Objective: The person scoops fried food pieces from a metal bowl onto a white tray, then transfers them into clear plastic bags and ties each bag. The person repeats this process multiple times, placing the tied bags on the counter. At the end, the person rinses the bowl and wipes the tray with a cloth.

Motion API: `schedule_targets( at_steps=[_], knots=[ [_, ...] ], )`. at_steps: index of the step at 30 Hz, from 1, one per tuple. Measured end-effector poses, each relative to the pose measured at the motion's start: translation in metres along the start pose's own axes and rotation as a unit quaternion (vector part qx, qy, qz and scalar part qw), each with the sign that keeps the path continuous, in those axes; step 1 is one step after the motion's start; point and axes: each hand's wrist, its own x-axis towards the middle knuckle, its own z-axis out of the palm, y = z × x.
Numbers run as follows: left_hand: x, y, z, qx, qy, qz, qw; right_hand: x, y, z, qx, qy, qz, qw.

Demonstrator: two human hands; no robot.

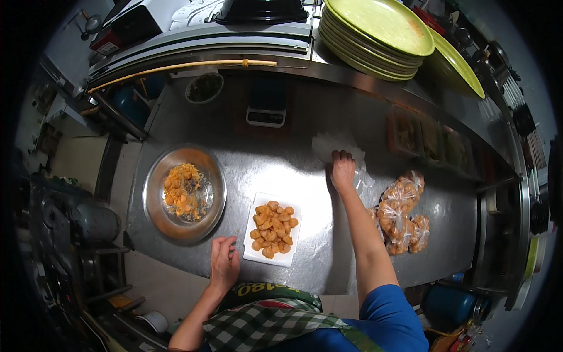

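My right hand [343,170] reaches forward onto thin clear plastic bags [336,143]; its curled fingertips touch them, but whether they pinch one is hidden. Close to the table's near edge, my left hand [225,262] hovers with nothing in it, fingers loosely bent and apart. Just right of that hand is a white rectangular tray [293,251] bearing a heap of orange-coated food balls [273,228]. A round steel basin [152,207] on the left holds more coated pieces and loose orange shreds [180,189]. Tied clear bags of such pieces [398,211] are piled beyond my right forearm.
The steel table [246,163] carries a digital scale [266,105] and a bowl of dark greens [204,88] at the back. Food containers [424,136] sit under the raised shelf [352,81] at right. Green plates [378,39] are stacked on that shelf.
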Motion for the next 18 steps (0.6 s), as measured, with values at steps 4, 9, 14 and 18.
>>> schedule_targets(
  at_steps=[4,9,14,18],
  knots=[
    [0.023,0.011,0.005,-0.007,-0.026,0.007,1.000,-0.007,0.016,-0.008,0.126,0.127,-0.043,0.983],
    [0.068,0.030,0.033,-0.047,-0.075,0.013,0.996,-0.030,0.018,-0.048,0.288,0.089,0.003,0.953],
    [0.120,0.055,0.097,-0.081,-0.117,0.058,0.988,-0.056,0.023,-0.076,0.461,0.013,0.199,0.865],
    [0.166,0.075,0.168,-0.026,-0.104,0.246,0.963,-0.078,0.026,-0.075,0.614,0.025,0.287,0.735]
  ],
)
